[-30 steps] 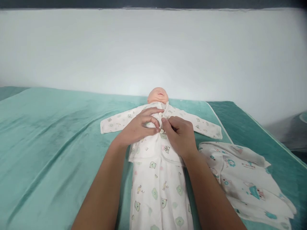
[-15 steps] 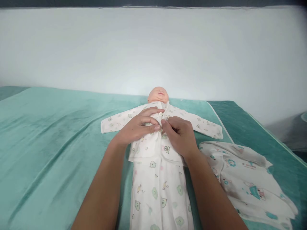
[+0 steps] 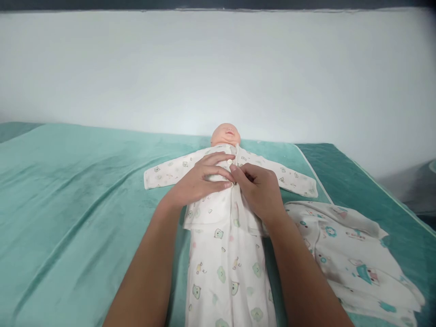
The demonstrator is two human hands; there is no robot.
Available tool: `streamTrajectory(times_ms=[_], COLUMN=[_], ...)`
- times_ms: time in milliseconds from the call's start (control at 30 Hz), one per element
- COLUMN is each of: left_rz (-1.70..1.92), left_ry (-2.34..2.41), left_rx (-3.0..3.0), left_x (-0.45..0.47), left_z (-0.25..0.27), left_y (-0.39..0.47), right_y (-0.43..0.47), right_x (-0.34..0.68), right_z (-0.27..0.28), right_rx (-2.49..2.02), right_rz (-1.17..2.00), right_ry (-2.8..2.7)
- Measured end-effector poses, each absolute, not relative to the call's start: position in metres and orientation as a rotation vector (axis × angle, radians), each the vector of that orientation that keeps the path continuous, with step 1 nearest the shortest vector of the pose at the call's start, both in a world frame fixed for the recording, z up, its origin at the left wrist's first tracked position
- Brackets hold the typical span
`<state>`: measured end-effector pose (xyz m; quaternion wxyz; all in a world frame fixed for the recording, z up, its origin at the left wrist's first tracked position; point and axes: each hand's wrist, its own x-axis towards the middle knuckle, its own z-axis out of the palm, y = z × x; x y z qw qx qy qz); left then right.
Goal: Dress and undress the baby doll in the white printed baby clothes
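A baby doll [image 3: 225, 135] lies on its back, dressed in a white baby jacket [image 3: 207, 213] with small animal prints and matching trousers [image 3: 221, 272]. My left hand [image 3: 202, 177] rests across the jacket's chest, its thumb and forefinger gripping the front edge by a lower button. Beside it, my right hand [image 3: 260, 186] pinches the other front edge between thumb and bent forefinger. An upper button [image 3: 230, 162] shows just above the fingertips. The lower button is mostly covered by my fingers.
Right of the doll lies a folded white printed cloth [image 3: 354, 254], close to my right forearm. A light green sheet [image 3: 85, 204] covers the surface, with a darker green one [image 3: 361, 181] at the right. Behind stands a white wall [image 3: 218, 68].
My right hand has shifted slightly right and up, drawing the jacket's front edge with it and creasing the lower front. The left thumb has moved a little right along with the cloth.
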<state>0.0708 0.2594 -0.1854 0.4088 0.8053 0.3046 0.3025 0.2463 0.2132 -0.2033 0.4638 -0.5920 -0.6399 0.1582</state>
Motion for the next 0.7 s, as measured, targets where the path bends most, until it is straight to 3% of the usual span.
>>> streamTrajectory(times_ms=[400, 700], left_rz=[0.828, 1.179], left_ry=[0.763, 0.821], left_rx=[1.899, 1.488], left_x=[0.071, 0.075], left_z=[-0.186, -0.195], left_y=[0.256, 0.262], right_y=[0.215, 0.219], right_x=[0.246, 0.243], right_z=[-0.204, -0.203], right_rx=[-1.465, -1.648], right_rz=[0.485, 0.407], right_ry=[-1.469, -1.487])
